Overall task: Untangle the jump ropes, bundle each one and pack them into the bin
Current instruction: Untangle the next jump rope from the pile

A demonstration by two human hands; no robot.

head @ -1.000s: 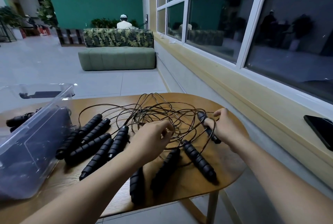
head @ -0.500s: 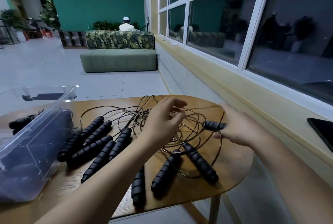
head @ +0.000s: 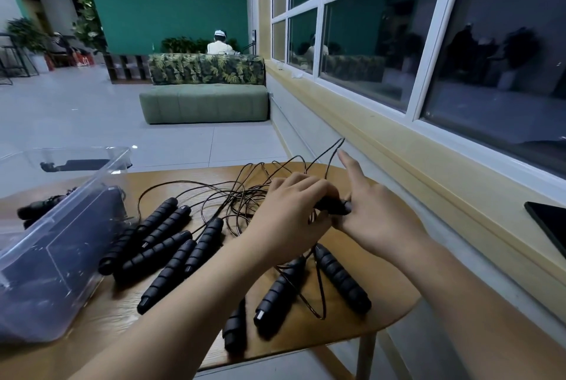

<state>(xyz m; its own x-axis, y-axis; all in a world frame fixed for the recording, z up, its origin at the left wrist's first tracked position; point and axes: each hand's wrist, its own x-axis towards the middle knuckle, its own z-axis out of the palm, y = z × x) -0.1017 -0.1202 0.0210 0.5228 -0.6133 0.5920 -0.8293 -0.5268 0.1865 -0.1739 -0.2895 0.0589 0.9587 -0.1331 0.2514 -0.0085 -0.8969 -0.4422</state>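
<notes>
Several black jump ropes lie on the round wooden table (head: 389, 303), their thin cords in one tangle (head: 226, 196). A row of ribbed handles (head: 165, 242) lies left of my arms, and three more handles (head: 340, 278) lie near the front edge. My left hand (head: 291, 217) curls its fingers over one handle (head: 333, 206) held above the tangle. My right hand (head: 376, 220) meets that handle's end, its forefinger pointing straight up beside a raised cord loop (head: 335, 148). The clear plastic bin (head: 61, 226) stands tilted at the left.
More black handles (head: 33, 208) show behind the bin. A dark phone (head: 548, 226) lies on the yellow window sill (head: 428, 183) at the right. Beyond the table are tiled floor and a green sofa (head: 205, 101), with a person seated behind it.
My left hand moved right from above the tangle and closed over the handle that my right hand held. My hands have come together, and a cord loop has risen by the right forefinger.
</notes>
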